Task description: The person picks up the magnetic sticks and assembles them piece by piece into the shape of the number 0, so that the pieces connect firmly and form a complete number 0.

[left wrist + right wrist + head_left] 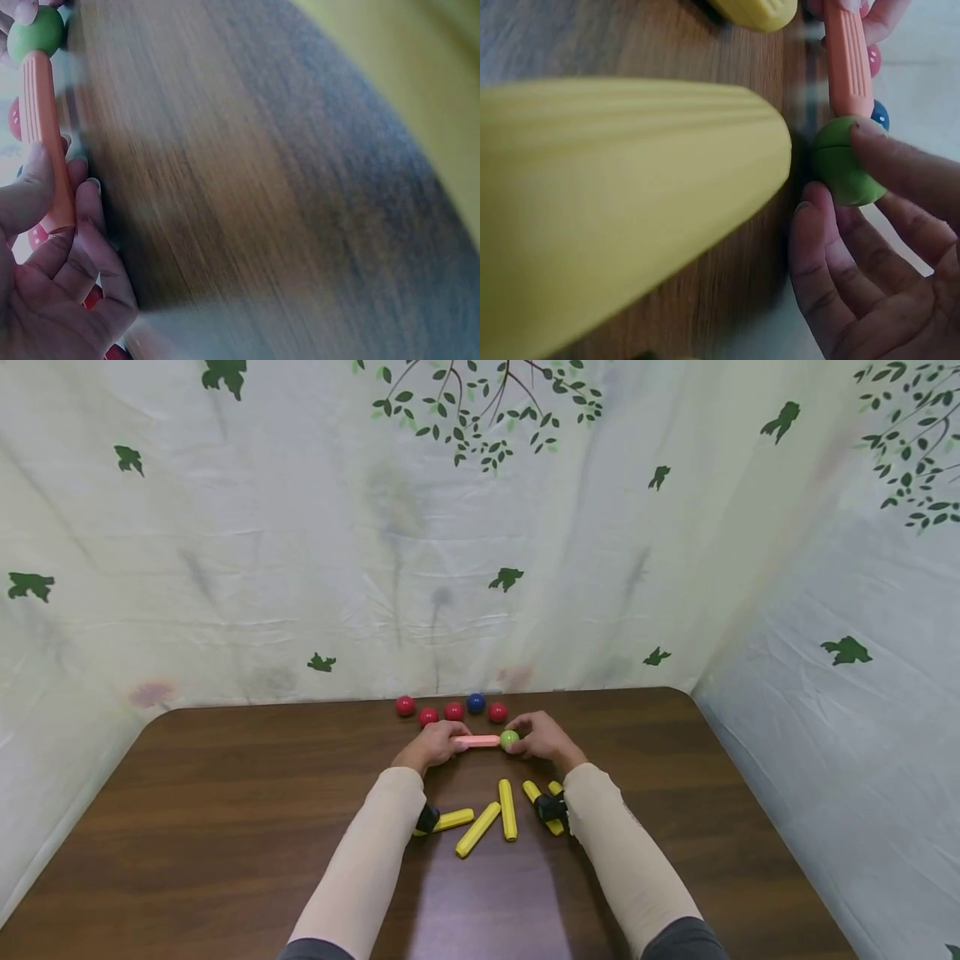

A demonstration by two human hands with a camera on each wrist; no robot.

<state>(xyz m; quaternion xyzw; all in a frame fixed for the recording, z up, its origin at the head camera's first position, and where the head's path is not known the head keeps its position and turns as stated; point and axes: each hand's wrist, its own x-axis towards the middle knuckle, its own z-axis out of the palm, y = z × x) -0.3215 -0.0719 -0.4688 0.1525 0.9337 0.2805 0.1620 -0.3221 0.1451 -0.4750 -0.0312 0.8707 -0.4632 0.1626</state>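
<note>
My left hand (pixel 435 745) grips a salmon-pink ridged stick (pixel 480 741) by one end, with the thumb along it and the fingers curled underneath in the left wrist view. At the stick's other end sits a green ball (pixel 509 740), touching the tip. Thumb and fingers of my right hand (pixel 547 741) pinch this ball from the right. A dark line runs across the ball (pixel 847 161) in the right wrist view. Both hands are over the far part of the table, just in front of a row of balls.
Along the table's back edge lie several red balls (pixel 405 706) and one blue ball (pixel 476 702). Nearer the person, several yellow ridged sticks (pixel 507 810) are spread on the brown wooden table (pixel 225 827), some partly behind the wrists. A leaf-printed white cloth (pixel 300 568) hangs behind.
</note>
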